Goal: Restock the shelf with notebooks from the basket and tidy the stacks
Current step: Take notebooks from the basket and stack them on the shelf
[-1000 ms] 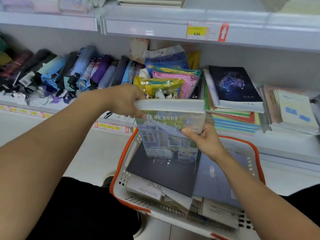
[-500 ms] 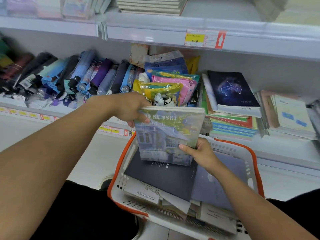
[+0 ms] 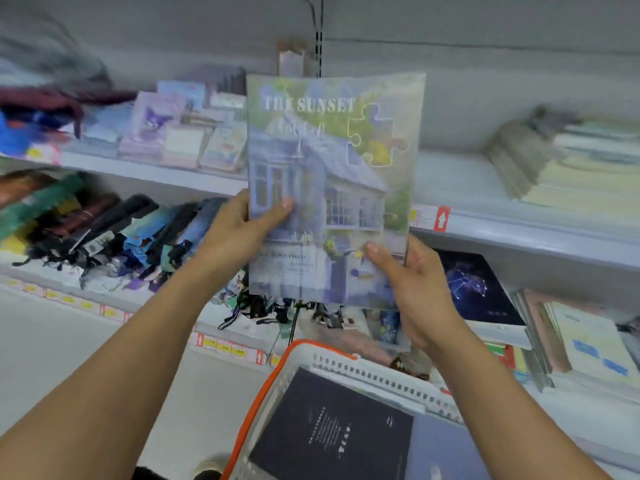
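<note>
Two hands on one notebook (image 3: 332, 188), held upright, cover toward the camera, in front of the shelves. Cover text "THE SUNSET", a pale house, a puzzle-piece outline at upper right. Left hand (image 3: 239, 233) grasping the left edge around mid-height, thumb laid across the cover, fingers hidden behind. Right hand (image 3: 412, 285) grasping the lower right corner, thumb on the cover, fingers behind as well. Both grips closed on the notebook; nothing else held.

Below, near the bottom middle, a white basket (image 3: 374, 375) with an orange rim, well under the raised notebook and apart from it. Inside, a dark notebook (image 3: 332, 427) lying flat with small pale print, and beside it on the right a blue-grey cover, partly cut off by the frame edge.

Behind the right hand, on the lower shelf (image 3: 540, 244), a dark blue constellation notebook (image 3: 474, 289) topping a stack, with further pale stacks (image 3: 588, 341) to its right. Left on the same level, a row of folded umbrellas (image 3: 104, 237) in black, blue, green and maroon, straps dangling over the front edge. Yellow price tags with red arrows along the shelf fronts. Upper shelf blurred: small cartoon-printed pads (image 3: 183, 133) to the left of the held notebook, thick pale stacks (image 3: 554, 161) to the right.
</note>
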`<state>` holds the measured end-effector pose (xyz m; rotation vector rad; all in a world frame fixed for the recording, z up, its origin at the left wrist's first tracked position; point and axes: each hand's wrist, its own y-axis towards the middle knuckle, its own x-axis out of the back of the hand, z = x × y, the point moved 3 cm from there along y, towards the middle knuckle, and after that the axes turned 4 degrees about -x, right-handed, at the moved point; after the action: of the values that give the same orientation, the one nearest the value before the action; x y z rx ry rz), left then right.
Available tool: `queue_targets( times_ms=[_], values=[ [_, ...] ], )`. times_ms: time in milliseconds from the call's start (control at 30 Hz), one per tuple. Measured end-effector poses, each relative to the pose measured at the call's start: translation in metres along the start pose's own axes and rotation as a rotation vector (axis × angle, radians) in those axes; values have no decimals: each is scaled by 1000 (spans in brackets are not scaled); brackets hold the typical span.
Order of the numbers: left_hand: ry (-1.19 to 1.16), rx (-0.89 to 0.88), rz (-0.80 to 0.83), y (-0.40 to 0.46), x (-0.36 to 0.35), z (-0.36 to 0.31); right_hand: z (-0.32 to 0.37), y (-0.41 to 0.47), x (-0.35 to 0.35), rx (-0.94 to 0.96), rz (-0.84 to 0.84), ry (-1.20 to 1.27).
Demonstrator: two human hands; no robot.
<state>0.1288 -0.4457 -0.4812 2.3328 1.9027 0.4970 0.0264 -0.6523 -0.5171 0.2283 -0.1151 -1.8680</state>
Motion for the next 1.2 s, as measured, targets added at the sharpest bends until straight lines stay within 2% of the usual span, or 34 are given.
queue_targets(
  times_ms=[67, 133, 233, 300, 400, 433, 633, 800, 867, 1000, 1067, 1133, 1200],
  values=[
    [-91, 3, 32, -2, -8, -6, 38, 26, -5, -19, -5, 58],
    [-190, -27, -54, 1, -9, -14, 66, 45, -6, -67, 52, -47],
    [-223, 10, -148, 9, -7, -16, 74, 51, -10, -271, 184, -80],
    [-316, 74, -102, 11, -9, -19, 72, 56, -13, -310, 145, 19],
    [-689, 184, -7, 15, -14, -25, 79, 86, -13, -313, 20, 161],
    [-730, 203, -6, 16, -13, -24, 82, 102, -13, -318, -13, 200],
    [-625, 245, -49, 20, -6, -2, 89, 190, -20, -377, -80, 273],
    [-535, 279, -17, 22, -7, 5, 79, 221, -24, -403, -124, 148],
    [-518, 283, -15, 22, -7, 7, 83, 226, -25, -376, -130, -5],
    [-489, 283, -12, 21, -6, 7, 93, 221, -20, -340, -42, -825],
    [-468, 290, -14, 21, -7, 8, 91, 218, -18, -324, -4, -1112],
    [-452, 293, -13, 19, -8, 9, 86, 219, -18, -255, -13, -1237],
    [-454, 294, -10, 18, -11, 9, 80, 221, -20, -187, -46, -1255]
  ],
)
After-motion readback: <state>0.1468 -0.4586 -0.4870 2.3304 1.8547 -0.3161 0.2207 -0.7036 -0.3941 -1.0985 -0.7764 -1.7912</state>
